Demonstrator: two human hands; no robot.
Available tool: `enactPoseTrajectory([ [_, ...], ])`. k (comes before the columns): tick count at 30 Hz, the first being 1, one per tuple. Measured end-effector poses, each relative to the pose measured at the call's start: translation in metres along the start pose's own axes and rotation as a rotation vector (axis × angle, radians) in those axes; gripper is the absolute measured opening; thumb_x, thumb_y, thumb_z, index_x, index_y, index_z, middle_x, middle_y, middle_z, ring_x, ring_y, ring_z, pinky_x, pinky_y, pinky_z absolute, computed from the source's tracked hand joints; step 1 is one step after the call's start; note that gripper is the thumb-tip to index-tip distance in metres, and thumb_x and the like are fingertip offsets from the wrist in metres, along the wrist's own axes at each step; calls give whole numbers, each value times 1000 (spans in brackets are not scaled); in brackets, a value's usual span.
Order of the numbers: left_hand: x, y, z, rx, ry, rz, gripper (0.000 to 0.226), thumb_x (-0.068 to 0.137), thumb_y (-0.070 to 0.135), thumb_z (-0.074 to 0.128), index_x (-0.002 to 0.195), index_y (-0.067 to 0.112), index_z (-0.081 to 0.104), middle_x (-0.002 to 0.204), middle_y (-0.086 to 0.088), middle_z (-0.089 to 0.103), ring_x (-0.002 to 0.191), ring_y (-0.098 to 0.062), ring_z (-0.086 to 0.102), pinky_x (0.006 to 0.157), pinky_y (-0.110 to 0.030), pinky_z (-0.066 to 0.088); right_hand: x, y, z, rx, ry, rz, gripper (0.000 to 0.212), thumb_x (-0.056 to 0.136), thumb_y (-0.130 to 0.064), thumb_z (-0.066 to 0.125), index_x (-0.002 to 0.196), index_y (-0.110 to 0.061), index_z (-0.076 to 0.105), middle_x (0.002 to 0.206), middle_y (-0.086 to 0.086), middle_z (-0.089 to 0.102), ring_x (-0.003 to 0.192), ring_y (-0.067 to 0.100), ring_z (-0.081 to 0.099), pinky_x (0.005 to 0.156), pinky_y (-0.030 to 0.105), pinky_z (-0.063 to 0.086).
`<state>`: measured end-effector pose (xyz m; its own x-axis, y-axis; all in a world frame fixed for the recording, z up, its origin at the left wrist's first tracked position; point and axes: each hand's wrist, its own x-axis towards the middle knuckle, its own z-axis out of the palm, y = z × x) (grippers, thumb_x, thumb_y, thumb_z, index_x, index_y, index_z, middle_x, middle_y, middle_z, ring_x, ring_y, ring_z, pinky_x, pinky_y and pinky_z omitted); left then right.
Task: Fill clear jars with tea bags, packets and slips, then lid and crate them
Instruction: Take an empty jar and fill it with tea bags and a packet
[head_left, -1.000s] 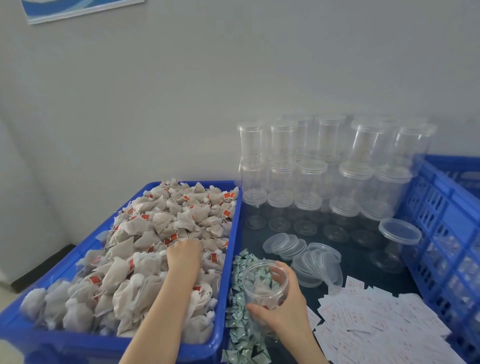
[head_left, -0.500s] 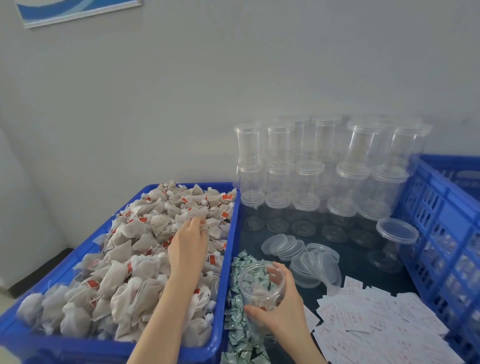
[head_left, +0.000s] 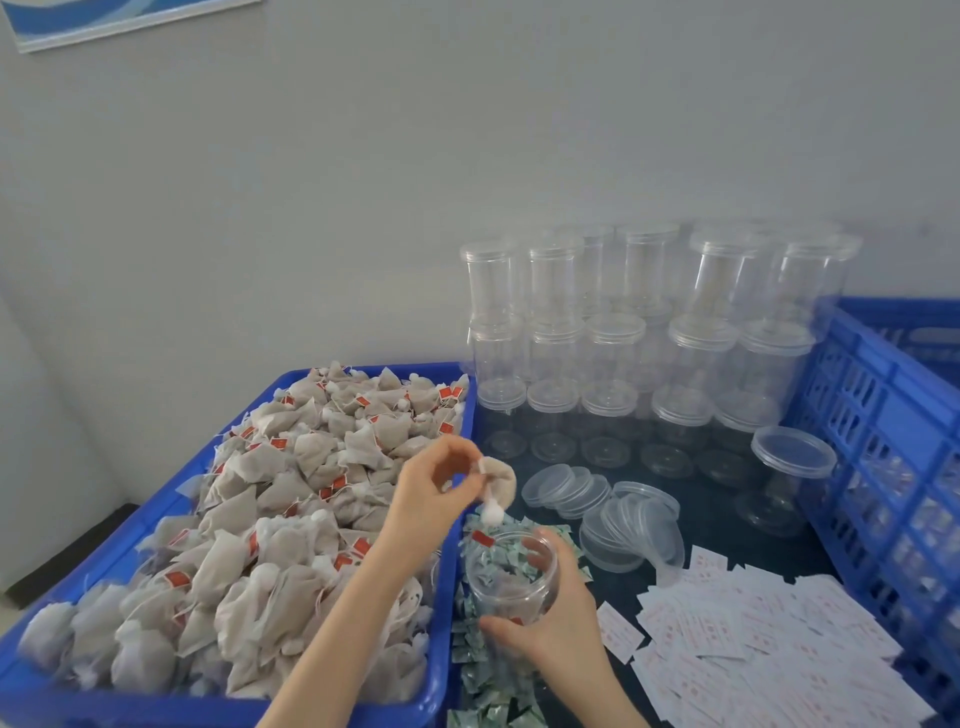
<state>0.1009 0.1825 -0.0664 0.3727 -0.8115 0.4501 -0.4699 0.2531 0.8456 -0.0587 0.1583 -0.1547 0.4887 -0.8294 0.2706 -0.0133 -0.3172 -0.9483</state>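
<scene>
A bin (head_left: 457, 519) heaped with tea bags (head_left: 291, 499) takes the left side of the table (head_left: 727, 525). Just right of it, along its wall, lies a strip of small packets (head_left: 478, 670). Over those packets the right hand (head_left: 556, 618) holds an open jar (head_left: 511, 577), and the left hand (head_left: 431, 488) holds a tea bag (head_left: 498, 483) above the jar's mouth. Loose lids (head_left: 602, 504) lie behind the jar. Paper slips (head_left: 769, 639) spread to the right of the jar. Stacked lidded jars (head_left: 644, 332) stand at the back against the wall. A crate (head_left: 883, 431) stands at the far right.
</scene>
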Motion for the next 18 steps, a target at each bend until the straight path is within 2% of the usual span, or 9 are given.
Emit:
enactPoseTrajectory([
  [2, -3, 0, 6, 38, -193, -3, 32, 79, -6, 62, 80, 25, 62, 81, 11, 64, 81, -6, 63, 77, -24, 53, 1, 1, 1, 8, 5, 16, 75, 48, -23, 85, 108, -51, 50, 106, -23, 65, 95, 3, 67, 76, 23, 56],
  [5, -9, 2, 14, 186, -436, 12, 23, 75, 4, 60, 75, 28, 62, 78, 14, 64, 82, -2, 62, 78, -24, 53, 4, 4, 0, 49, 30, 44, 78, 49, -23, 87, 115, -39, 50, 105, -27, 64, 92, -2, 66, 70, 11, 50],
  [8, -12, 2, 17, 444, -533, 54, 18, 72, 21, 56, 77, 29, 71, 81, 18, 68, 85, 0, 63, 83, -27, 52, 4, 3, -1, 85, 39, 79, 82, 43, -35, 82, 115, -47, 44, 106, -32, 64, 97, -12, 62, 73, 5, 48],
  [11, -10, 0, 13, 530, -510, 4, 20, 75, 26, 56, 80, 35, 73, 87, 19, 65, 90, 0, 59, 85, -30, 50, 2, 5, -2, 88, 33, 67, 81, 43, -32, 82, 108, -62, 44, 105, -27, 65, 96, -5, 65, 73, 12, 52],
  [13, -6, -4, 8, 530, -419, -3, 23, 81, 22, 57, 83, 37, 74, 87, 22, 64, 89, 2, 58, 84, -26, 49, 1, 6, -4, 80, 39, 55, 82, 44, -29, 84, 105, -66, 44, 107, -27, 63, 97, -3, 64, 74, 14, 53],
  [15, 1, -10, 2, 576, -281, -32, 26, 88, 19, 53, 89, 36, 72, 90, 23, 66, 84, 2, 60, 80, -23, 50, 0, 9, -6, 76, 41, 34, 83, 44, -30, 86, 108, -63, 45, 108, -28, 60, 101, -6, 61, 75, 9, 50],
  [16, 5, -14, -1, 653, -209, -65, 27, 90, 19, 51, 93, 37, 71, 94, 20, 67, 82, 1, 61, 77, -24, 52, 0, 11, -7, 80, 38, 28, 85, 43, -30, 87, 111, -60, 46, 109, -26, 61, 102, -7, 60, 75, 7, 49],
  [18, 10, -27, -8, 903, -123, -150, 28, 92, 17, 48, 105, 33, 67, 103, 12, 67, 89, -9, 63, 72, -26, 50, -1, 14, -9, 89, 31, 33, 90, 41, -29, 89, 117, -52, 47, 113, -20, 62, 105, -8, 59, 76, 5, 48],
])
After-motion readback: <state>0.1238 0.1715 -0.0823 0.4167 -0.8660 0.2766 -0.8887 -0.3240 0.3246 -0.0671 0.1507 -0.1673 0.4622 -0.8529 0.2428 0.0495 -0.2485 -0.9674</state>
